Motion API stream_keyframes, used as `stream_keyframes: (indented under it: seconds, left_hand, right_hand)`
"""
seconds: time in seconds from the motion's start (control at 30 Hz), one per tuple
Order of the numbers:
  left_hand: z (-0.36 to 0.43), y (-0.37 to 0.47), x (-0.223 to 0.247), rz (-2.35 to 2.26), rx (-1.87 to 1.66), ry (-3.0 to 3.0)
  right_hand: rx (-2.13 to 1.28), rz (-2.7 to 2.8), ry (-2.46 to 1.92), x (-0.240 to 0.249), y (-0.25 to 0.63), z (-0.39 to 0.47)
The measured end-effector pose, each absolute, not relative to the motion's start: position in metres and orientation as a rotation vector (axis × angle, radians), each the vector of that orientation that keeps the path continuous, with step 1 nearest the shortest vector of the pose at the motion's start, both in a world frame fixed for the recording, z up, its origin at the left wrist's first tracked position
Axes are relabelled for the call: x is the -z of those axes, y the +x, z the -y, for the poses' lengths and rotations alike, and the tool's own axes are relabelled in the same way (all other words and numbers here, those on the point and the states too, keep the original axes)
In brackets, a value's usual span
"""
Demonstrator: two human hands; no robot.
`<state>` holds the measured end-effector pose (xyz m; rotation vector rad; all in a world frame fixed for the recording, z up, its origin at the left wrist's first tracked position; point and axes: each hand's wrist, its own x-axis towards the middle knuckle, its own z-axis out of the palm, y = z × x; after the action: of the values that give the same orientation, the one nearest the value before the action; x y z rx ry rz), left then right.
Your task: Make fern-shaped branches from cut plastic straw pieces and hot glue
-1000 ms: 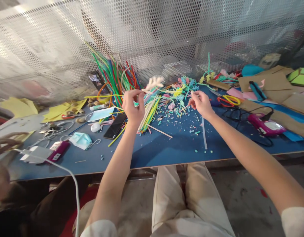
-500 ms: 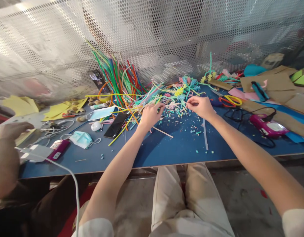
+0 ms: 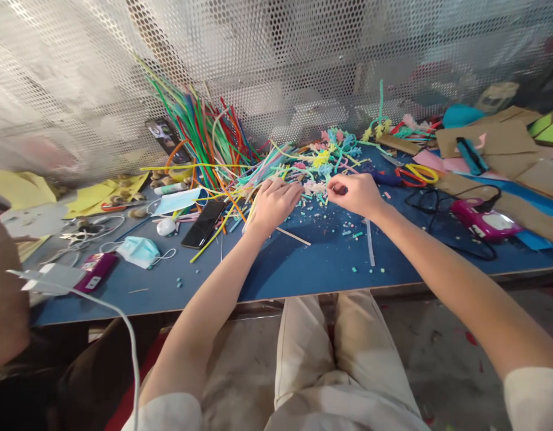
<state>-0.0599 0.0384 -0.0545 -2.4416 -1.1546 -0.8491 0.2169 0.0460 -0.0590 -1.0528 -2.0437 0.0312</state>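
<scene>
My left hand [image 3: 277, 202] is closed, palm down over the heap, fingertips curled at the left end of a pale pink fuzzy pipe cleaner piece [image 3: 314, 187]. At the other end of that piece is my right hand [image 3: 355, 193], thumb and forefinger in a pinch. Just behind are twisted pipe cleaners in yellow [image 3: 321, 158], blue and pink. Left of my left hand lie several long, uncut pipe cleaners [image 3: 204, 137] in green, red and orange. Small cut bits [image 3: 333, 227] are scattered on the blue tabletop [image 3: 285, 278] below my hands.
A phone [image 3: 203, 224], face masks [image 3: 139, 251] and a magenta device [image 3: 96, 271] with a white cable lie to the left, near another person's arm [image 3: 5, 281]. Scissors [image 3: 418, 174], brown sheets [image 3: 487, 143] and a corded magenta device [image 3: 485, 218] are at right. A perforated metal panel [image 3: 303, 60] stands behind.
My right hand has moved left, closer to my left hand and to the end of the pink piece. The fingers of my left hand lie lower. The other person's hand has moved back leftward.
</scene>
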Motion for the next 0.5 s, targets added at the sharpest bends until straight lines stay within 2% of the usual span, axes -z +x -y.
stream_keyframes:
  seconds: [0.5]
  left_hand:
    - [-0.030,-0.048,0.049,1.069,0.757,-2.620]
  right_hand:
    - [0.159,2.286,-1.087,0.062,0.208,-0.049]
